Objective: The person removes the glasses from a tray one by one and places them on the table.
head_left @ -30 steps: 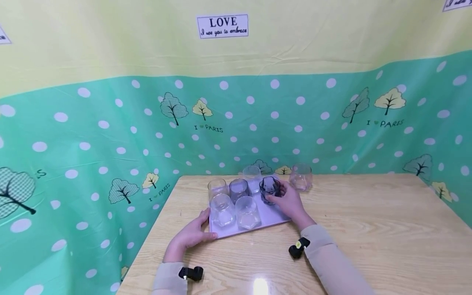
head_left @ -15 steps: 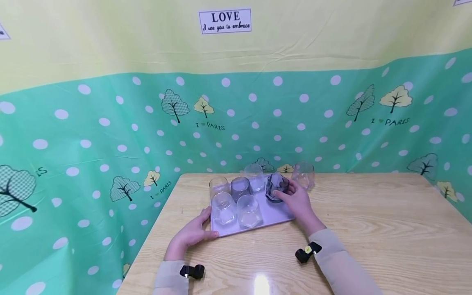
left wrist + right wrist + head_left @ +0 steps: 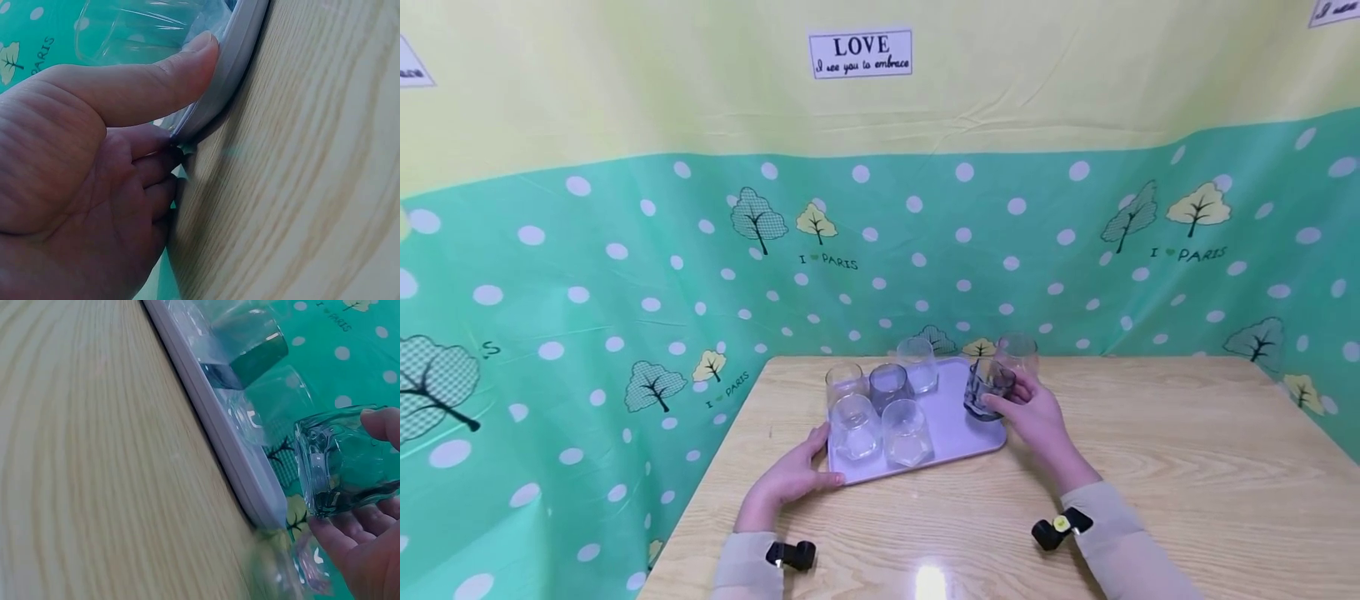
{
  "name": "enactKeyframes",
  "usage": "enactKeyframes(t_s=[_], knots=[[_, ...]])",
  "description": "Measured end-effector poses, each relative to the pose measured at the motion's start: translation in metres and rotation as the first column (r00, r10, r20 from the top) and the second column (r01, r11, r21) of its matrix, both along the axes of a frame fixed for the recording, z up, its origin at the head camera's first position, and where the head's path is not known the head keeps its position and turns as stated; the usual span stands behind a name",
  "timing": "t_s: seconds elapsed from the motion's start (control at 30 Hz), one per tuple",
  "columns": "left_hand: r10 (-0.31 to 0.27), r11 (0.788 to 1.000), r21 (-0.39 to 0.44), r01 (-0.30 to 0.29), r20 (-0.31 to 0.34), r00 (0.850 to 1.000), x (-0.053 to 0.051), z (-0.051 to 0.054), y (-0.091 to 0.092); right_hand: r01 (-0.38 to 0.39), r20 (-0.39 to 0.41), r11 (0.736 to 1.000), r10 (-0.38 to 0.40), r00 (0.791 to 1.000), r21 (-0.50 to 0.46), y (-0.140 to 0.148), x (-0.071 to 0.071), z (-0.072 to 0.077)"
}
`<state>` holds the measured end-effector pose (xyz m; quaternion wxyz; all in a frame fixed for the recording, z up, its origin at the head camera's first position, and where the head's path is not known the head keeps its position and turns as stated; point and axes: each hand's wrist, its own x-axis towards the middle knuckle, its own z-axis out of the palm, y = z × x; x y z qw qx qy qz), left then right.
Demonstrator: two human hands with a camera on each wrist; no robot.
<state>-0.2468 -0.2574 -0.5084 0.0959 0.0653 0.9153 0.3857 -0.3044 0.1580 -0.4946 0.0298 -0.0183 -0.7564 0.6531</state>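
My right hand [image 3: 1037, 421] grips a dark grey glass tumbler [image 3: 987, 390], thumb on one side and fingers on the other. In the right wrist view this tumbler [image 3: 344, 462] appears raised off the lilac tray [image 3: 951, 421], near its right end. My left hand [image 3: 790, 477] holds the tray's near left corner, and the left wrist view has its thumb [image 3: 187, 69] on the rim. Standing on the tray are a second dark tumbler [image 3: 890, 387], a slightly amber glass [image 3: 844, 383] and several clear glasses [image 3: 907, 433]. The tray's right part is bare.
A pinkish clear glass [image 3: 1021, 348] stands on the wooden table [image 3: 1150, 467] behind my right hand, partly hidden by it. A green and yellow printed curtain [image 3: 962, 250] hangs along the table's back edge.
My right hand has carried the dark tumbler rightward, from beside the rear clear glass to the tray's right end. My left hand stays at the tray's corner.
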Motion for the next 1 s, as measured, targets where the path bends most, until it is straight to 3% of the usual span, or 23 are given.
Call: enactKeyframes(t_s=[0.3, 0.5, 0.77, 1.0], knots=[[-0.005, 1.000, -0.003, 0.005, -0.008, 1.000, 0.000, 0.000, -0.001, -0.037, 0.017, 0.999, 0.037, 0.999, -0.005, 0.022, 0.010, 0.002], [-0.021, 1.000, 0.000, 0.021, -0.012, 1.000, -0.001, 0.000, -0.001, -0.050, 0.025, 0.998, 0.049, 0.998, 0.044, 0.041, 0.010, 0.002], [-0.020, 1.000, -0.009, 0.019, -0.005, 1.000, -0.001, 0.003, -0.001, -0.055, 0.036, 0.997, 0.052, 0.998, 0.063, 0.061, 0.013, 0.014], [-0.016, 1.000, -0.016, 0.016, -0.013, 1.000, -0.001, 0.000, -0.001, -0.021, -0.011, 0.995, 0.022, 1.000, 0.096, 0.080, 0.018, 0.027]])
